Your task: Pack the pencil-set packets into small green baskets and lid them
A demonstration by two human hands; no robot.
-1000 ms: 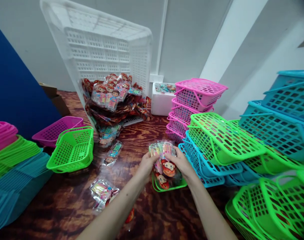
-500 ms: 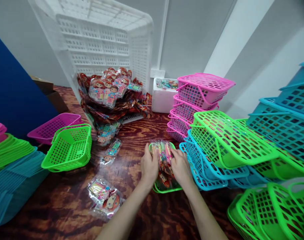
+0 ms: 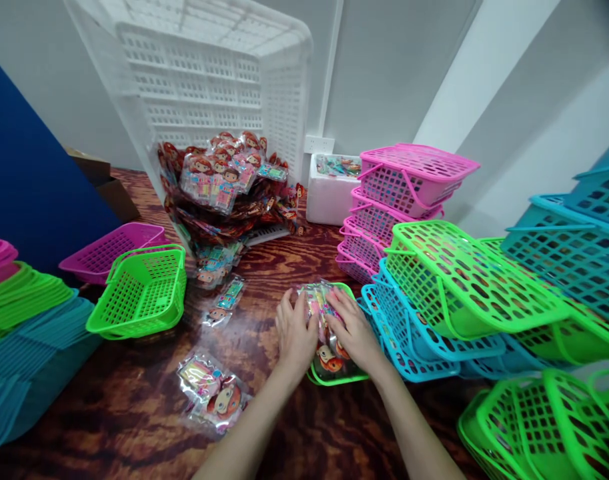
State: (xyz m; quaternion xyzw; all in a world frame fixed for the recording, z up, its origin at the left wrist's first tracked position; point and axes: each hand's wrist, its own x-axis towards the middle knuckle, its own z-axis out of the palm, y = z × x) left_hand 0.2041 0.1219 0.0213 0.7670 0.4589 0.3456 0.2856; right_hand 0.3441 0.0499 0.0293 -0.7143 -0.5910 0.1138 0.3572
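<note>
On the wooden table [image 3: 294, 257], my left hand [image 3: 295, 331] and right hand [image 3: 353, 331], fingers loosely spread and gripping nothing, press down on packets [image 3: 319, 303] in the green basket [image 3: 335, 380].

Leaning basket stacks [image 3: 434, 293] crowd just beside the right hand [image 3: 354, 333], while bare surface [image 3: 284, 260] lies open leftward up to the green basket [image 3: 141, 293], broken only by a few loose packets [image 3: 214, 397].

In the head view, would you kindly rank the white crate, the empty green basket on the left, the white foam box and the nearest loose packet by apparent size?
1. white crate
2. green basket
3. nearest loose packet and white foam box look alike; the packet lies nearer the camera, so unranked.
</note>
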